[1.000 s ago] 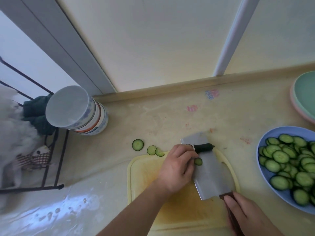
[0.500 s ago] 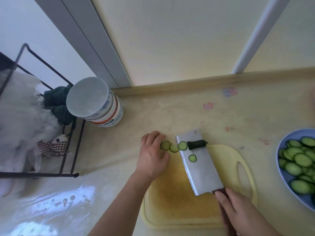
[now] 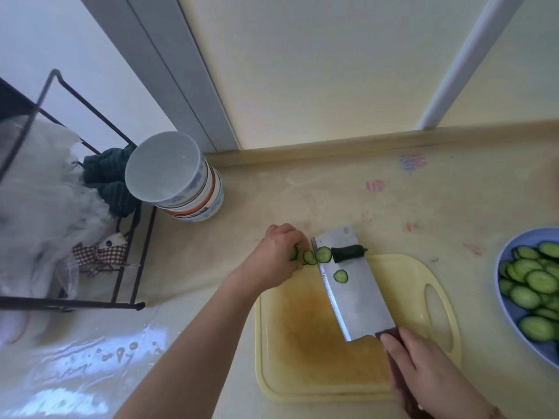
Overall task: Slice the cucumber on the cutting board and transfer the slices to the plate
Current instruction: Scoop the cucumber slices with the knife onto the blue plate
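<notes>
My right hand (image 3: 429, 373) grips the dark handle of a cleaver (image 3: 357, 294) that lies flat over the yellow cutting board (image 3: 305, 343). On the blade rest a dark cucumber end piece (image 3: 348, 253) and a small slice (image 3: 340, 276); another slice (image 3: 323, 254) sits at the blade's far edge. My left hand (image 3: 276, 257) is at the board's far left corner, fingers closed on loose cucumber slices (image 3: 308, 256) beside the blade. A blue plate (image 3: 504, 309) full of cucumber slices (image 3: 535, 279) stands at the right edge.
A stack of bowls (image 3: 181, 182) stands upside down at the back left. A black wire rack (image 3: 133, 267) with cloths and plastic bags fills the left side. The beige counter (image 3: 408, 201) runs back to the wall. Wet patches shine at the front left.
My left hand moved off the blade to the loose slices left of the board and closed on them, drawing them to the blade. The view shifted left, pushing the blue plate to the edge.
</notes>
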A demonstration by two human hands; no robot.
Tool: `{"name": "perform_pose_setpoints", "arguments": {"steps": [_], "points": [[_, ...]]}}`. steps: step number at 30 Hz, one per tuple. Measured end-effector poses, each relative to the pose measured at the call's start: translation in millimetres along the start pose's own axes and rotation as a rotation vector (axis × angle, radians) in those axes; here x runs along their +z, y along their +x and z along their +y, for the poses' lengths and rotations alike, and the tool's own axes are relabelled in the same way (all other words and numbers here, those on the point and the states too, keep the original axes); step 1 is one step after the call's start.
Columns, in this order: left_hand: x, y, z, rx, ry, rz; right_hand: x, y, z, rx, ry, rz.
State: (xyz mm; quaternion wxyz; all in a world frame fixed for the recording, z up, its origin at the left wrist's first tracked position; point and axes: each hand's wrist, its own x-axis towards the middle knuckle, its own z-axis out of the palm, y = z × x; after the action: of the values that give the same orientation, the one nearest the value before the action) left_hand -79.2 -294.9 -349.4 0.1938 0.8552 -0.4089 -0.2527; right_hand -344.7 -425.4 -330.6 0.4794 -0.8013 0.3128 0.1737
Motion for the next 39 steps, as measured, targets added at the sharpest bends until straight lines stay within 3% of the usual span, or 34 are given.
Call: {"name": "perform_pose_setpoints", "arguments": {"steps": [21, 29, 39], "points": [[19.6, -10.6, 11.0, -0.058, -0.131, 0.124, -1.6, -1.7, -2.5, 0.041, 0.032, -0.026], [28.0, -19.2, 11.1, -0.002, -0.142, 0.217, -1.3, -2.0, -1.8, 0.059, 0.041, -0.027], [22.6, -15.4, 12.9, 0.000, -0.125, 0.166, -1.5, -2.2, -3.3, 0.056, 0.049, -0.020]]}}
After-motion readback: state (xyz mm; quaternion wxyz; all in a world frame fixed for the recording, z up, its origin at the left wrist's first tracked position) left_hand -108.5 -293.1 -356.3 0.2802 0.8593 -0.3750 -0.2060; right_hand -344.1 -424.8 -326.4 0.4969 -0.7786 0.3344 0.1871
